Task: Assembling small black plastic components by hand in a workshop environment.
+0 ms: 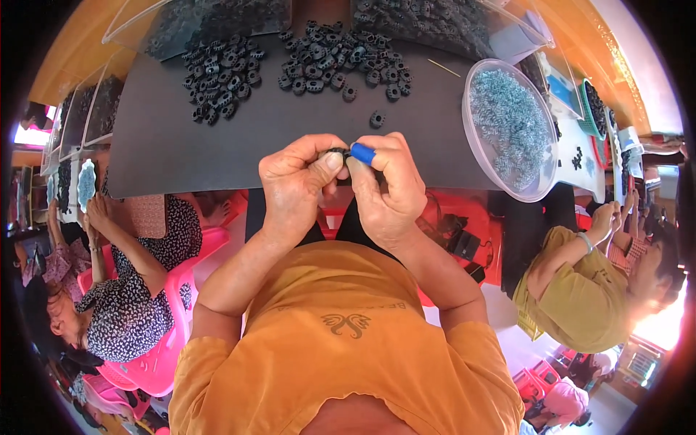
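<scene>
Both hands meet in front of my chest, above the table's near edge. My left hand (296,180) is closed, pinching a small black plastic part (338,151) between thumb and fingertips. My right hand (391,190) is closed at the same part from the other side, a blue finger cover (362,153) on its index finger. The fingers hide most of the part, and anything smaller between them cannot be made out. Beyond my hands lies one loose black oval part (377,119) with an opening in it. Similar parts form a left pile (221,76) and a middle pile (337,58).
A round clear tub (475,138) of small pale-blue translucent pieces stands on the right of the dark table (174,145). Near it lies a thin wooden stick (444,68). Clear bins (428,22) of black parts line the back. Co-workers sit at left (130,312) and right (580,290).
</scene>
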The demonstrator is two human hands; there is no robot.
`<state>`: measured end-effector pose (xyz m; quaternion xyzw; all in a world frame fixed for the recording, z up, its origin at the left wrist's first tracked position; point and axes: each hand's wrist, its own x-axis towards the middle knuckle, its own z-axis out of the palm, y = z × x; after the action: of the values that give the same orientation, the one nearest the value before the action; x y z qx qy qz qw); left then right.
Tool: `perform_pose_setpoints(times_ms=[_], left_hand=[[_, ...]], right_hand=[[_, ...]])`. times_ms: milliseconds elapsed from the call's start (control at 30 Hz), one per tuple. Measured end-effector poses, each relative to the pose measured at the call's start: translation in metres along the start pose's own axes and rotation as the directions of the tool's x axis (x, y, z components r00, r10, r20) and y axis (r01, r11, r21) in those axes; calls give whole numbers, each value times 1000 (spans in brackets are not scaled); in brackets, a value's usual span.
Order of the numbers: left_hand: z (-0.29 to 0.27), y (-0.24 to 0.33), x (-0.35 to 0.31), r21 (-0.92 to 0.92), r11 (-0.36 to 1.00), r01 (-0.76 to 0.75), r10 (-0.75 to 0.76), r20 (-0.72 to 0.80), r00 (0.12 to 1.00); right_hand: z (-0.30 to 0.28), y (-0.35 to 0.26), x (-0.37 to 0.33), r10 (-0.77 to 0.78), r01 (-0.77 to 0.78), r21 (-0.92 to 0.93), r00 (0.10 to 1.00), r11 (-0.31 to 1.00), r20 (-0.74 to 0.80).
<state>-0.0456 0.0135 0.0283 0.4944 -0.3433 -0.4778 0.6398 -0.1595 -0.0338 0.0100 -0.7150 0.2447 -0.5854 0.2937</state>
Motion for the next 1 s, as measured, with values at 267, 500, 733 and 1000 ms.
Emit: perform_pose_setpoints(times_ms=[267, 500, 733, 1000], left_hand=[[-2, -3, 7, 46, 999, -9, 11, -39, 999], [-17, 12, 28, 306, 948, 84, -100, 34, 994], [-27, 28, 64, 776, 282, -564, 235, 515, 825], [-1, 25, 73, 625, -183, -758, 50, 776, 628]], right_hand=[[1, 7, 3, -23, 23, -26, 1000, 999, -11], [-5, 12, -1, 159, -163, 48, 984, 985, 82], [-13, 16, 4, 432, -429, 234, 901, 872, 42], [-23, 15, 0, 436, -433, 117, 900, 894, 2]])
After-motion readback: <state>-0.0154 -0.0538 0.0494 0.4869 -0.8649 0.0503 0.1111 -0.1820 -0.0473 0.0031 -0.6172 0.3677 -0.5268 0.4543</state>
